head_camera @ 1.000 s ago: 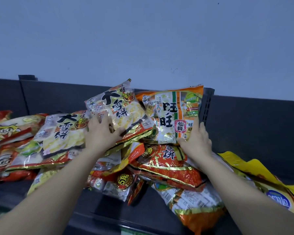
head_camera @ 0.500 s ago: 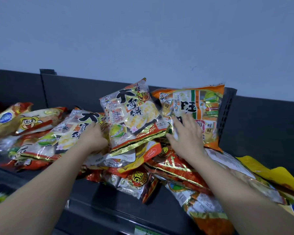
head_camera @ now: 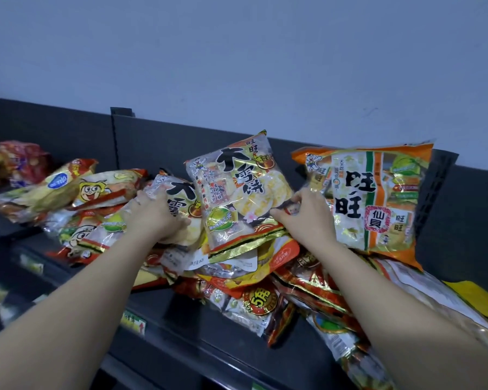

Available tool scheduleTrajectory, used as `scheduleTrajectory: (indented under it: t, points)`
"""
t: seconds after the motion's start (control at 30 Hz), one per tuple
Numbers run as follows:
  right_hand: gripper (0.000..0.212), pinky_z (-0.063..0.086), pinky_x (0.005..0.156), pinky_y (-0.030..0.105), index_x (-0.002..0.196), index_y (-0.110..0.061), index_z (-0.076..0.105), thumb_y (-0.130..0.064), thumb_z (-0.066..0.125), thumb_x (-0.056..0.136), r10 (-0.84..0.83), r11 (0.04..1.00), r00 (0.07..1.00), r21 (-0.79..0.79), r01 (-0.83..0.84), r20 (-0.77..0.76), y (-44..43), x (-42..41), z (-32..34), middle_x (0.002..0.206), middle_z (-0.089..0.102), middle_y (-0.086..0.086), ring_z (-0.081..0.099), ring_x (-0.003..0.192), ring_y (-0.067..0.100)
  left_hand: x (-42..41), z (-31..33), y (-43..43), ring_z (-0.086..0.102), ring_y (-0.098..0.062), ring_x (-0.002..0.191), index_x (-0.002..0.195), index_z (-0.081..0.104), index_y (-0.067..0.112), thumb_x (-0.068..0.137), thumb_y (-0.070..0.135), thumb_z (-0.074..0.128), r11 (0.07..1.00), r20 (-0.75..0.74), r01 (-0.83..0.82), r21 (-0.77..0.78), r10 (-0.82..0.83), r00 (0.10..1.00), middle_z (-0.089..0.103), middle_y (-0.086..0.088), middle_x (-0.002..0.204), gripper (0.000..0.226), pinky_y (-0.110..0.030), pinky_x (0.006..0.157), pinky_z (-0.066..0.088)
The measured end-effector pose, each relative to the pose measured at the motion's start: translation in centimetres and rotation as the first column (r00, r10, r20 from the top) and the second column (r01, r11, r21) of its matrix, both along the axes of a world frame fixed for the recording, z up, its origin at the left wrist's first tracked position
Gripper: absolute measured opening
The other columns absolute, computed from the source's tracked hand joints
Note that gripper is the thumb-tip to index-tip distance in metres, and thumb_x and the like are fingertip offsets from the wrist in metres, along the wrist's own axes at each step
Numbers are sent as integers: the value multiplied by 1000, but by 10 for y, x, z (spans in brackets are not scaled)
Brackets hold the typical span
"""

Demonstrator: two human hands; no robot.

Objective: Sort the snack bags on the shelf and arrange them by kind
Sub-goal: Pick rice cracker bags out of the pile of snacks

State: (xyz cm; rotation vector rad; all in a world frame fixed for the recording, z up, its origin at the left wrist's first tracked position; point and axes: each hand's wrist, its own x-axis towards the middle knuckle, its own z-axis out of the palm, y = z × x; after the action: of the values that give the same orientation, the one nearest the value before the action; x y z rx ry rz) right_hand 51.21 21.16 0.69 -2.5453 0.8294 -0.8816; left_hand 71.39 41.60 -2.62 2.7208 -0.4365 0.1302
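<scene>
A clear rice cracker bag with big black characters stands tilted atop the snack pile on the dark shelf; your right hand pinches its lower right corner. Your left hand curls around a matching bag just beside it, while an orange-edged bag leans against the shelf divider on the right.

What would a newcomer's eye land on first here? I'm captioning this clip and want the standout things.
First, the heap of bright snack bags spilling across the dark shelf. At its centre a clear rice cracker bag with bold black characters stands tilted, the left hand on a matching bag beside it and the right hand at its lower right corner. To the right, a big orange-edged bag leans against the shelf divider.
</scene>
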Motion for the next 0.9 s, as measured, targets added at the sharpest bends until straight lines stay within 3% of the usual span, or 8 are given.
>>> scheduleTrajectory:
  t: [0.13, 0.23, 0.33, 0.4, 0.5, 0.73, 0.83, 0.9]
  points:
    - [99, 45, 94, 42, 144, -8, 29, -57, 75, 72, 6, 995, 985, 101, 12, -172, 5, 11, 11, 142, 46, 12, 46, 129, 32, -9, 6, 17, 10, -44, 145, 154, -8, 25, 47, 89, 60, 990, -159, -127, -64, 116, 980, 4, -19, 161, 142, -61, 113, 14]
    - [78, 50, 93, 42, 128, -4, 45, -50, 78, 74, 85, 956, 973, 293, -19, -214, 9, 19, 12, 126, 56, 11, 56, 111, 30, -6, 3, 22, 26, -41, 140, 154, 3, 20, 47, 92, 56, 985, -113, -167, -41, 162, 980, 29, -18, 154, 140, -53, 111, 24]
    - [63, 50, 92, 43, 118, -6, 51, -43, 79, 76, 129, 922, 981, 381, -66, -142, 8, 24, 9, 113, 57, 7, 56, 101, 26, 16, -7, 29, 49, -37, 117, 115, 56, 10, 55, 88, 59, 965, -38, -238, -106, 235, 971, 60, -16, 122, 99, -50, 103, 37]
    - [56, 49, 89, 41, 113, -9, 50, -38, 80, 76, 123, 919, 990, 385, -86, -74, 7, 28, 10, 112, 56, 5, 55, 101, 24, 25, -9, 34, 59, -33, 94, 82, 58, 14, 70, 70, 67, 937, -28, -194, -291, 194, 981, 66, -12, 94, 59, -49, 93, 46]
    - [48, 48, 88, 39, 106, -11, 48, -30, 81, 76, 138, 916, 988, 371, -154, 68, 9, 35, 13, 112, 58, 2, 56, 101, 22, 31, 2, 33, 59, -30, 81, 80, 60, 14, 85, 28, 69, 868, 69, -84, -490, 135, 989, 68, -10, 89, 18, -35, 70, 49]
    - [46, 46, 74, 33, 104, -23, 42, -22, 80, 78, 3, 990, 860, 117, -73, 510, 32, 63, 31, 111, 56, 0, 57, 94, 17, 58, 58, 20, 52, -27, 81, 87, 52, 5, 94, 17, 58, 654, 260, 117, -748, 126, 957, 56, -6, 89, 15, -37, 70, 42]
    - [47, 35, 68, 30, 108, -15, 43, -25, 79, 79, -103, 995, 868, 33, 99, 485, 41, 71, 28, 111, 50, 1, 50, 92, 17, 77, 70, 15, 49, -26, 82, 90, 47, 8, 96, 16, 54, 557, 204, 83, -827, 159, 966, 52, -6, 92, 12, -34, 68, 38]
    - [52, 39, 70, 33, 115, -8, 43, -28, 77, 81, -149, 988, 921, 28, 149, 361, 42, 78, 19, 116, 50, 7, 54, 98, 25, 92, 65, 9, 51, -25, 85, 98, 48, 9, 96, 15, 54, 608, 124, 62, -792, 60, 991, 54, -7, 97, 9, -34, 68, 38]
